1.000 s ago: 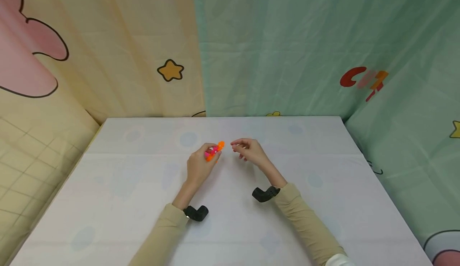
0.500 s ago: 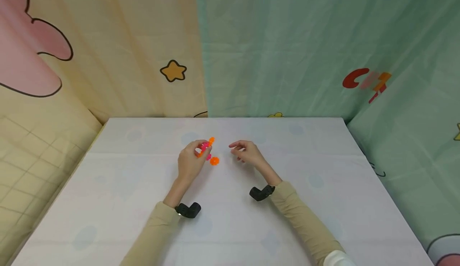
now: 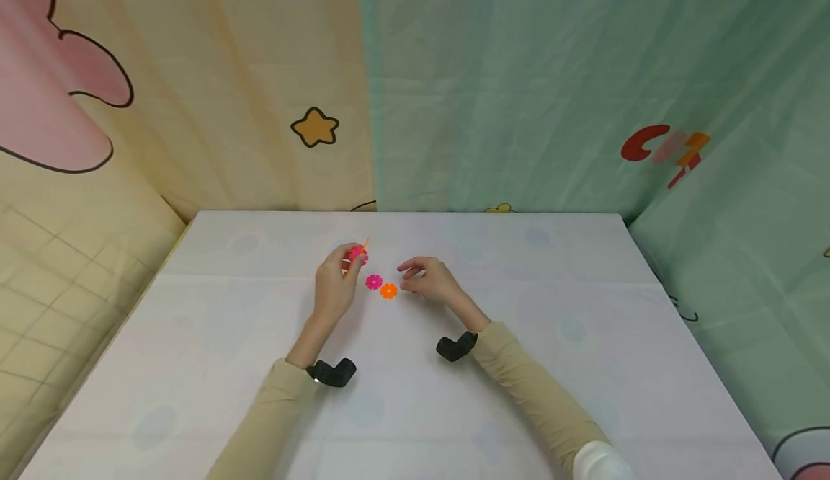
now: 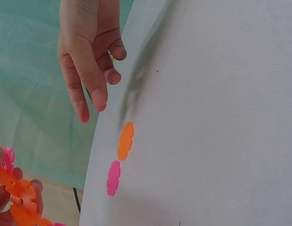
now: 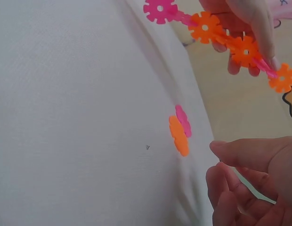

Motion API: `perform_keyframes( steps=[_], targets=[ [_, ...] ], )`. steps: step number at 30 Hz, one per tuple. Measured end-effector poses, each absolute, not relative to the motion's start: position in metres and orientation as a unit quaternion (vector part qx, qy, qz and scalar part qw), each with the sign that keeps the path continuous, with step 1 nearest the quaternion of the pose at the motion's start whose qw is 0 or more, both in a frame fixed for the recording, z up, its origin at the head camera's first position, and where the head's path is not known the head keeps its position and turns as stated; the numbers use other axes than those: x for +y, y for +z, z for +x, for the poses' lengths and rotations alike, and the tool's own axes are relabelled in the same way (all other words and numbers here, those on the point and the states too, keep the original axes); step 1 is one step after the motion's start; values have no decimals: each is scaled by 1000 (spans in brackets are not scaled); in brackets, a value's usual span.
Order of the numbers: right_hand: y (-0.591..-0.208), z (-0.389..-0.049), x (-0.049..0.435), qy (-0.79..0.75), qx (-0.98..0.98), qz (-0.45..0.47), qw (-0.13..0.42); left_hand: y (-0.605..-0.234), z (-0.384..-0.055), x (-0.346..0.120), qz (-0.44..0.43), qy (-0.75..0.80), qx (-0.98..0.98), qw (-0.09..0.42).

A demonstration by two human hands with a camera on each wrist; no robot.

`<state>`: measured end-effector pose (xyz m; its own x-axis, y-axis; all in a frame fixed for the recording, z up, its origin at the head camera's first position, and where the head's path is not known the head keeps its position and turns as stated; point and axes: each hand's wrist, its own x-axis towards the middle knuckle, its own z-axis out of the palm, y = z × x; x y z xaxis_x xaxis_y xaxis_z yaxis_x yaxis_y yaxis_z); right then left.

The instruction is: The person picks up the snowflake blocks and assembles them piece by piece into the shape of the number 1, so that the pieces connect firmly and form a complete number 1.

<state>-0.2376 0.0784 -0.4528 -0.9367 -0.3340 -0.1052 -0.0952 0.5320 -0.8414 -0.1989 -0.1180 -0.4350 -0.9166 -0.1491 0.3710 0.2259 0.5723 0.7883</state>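
My left hand (image 3: 333, 285) grips a chain of interlocking snowflake discs (image 5: 205, 28), pink and orange, with notched rims and a hole in the middle. Seen from the right wrist, the discs are joined edge to edge, and the fingers hold the chain above the table. Two loose discs lie flat on the tabletop between the hands: a pink disc (image 3: 373, 282) and, right beside it, an orange disc (image 3: 388, 290). Just right of the orange one hovers my right hand (image 3: 431, 280), its fingers loosely bent with nothing between them.
A pale cloth with faint dots covers the table (image 3: 519, 408). Behind it hang a yellow curtain (image 3: 246, 69) and a green curtain (image 3: 519, 69). Each wrist wears a black camera mount (image 3: 333, 372).
My left hand has moved left and a little away with the chain, uncovering the two loose discs on the table. My right hand has shifted slightly left toward them.
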Motion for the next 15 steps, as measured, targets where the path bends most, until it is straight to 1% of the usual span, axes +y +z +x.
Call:
perform_keyframes(
  steps=[8,15],
  targets=[
    [-460,-242,68,-432,883,-124,139,-437,-201,-116,-14,-483,-862,156],
    [-458,-242,59,-416,892,-103,144,-439,-202,-114,-18,-494,-857,144]
  ],
)
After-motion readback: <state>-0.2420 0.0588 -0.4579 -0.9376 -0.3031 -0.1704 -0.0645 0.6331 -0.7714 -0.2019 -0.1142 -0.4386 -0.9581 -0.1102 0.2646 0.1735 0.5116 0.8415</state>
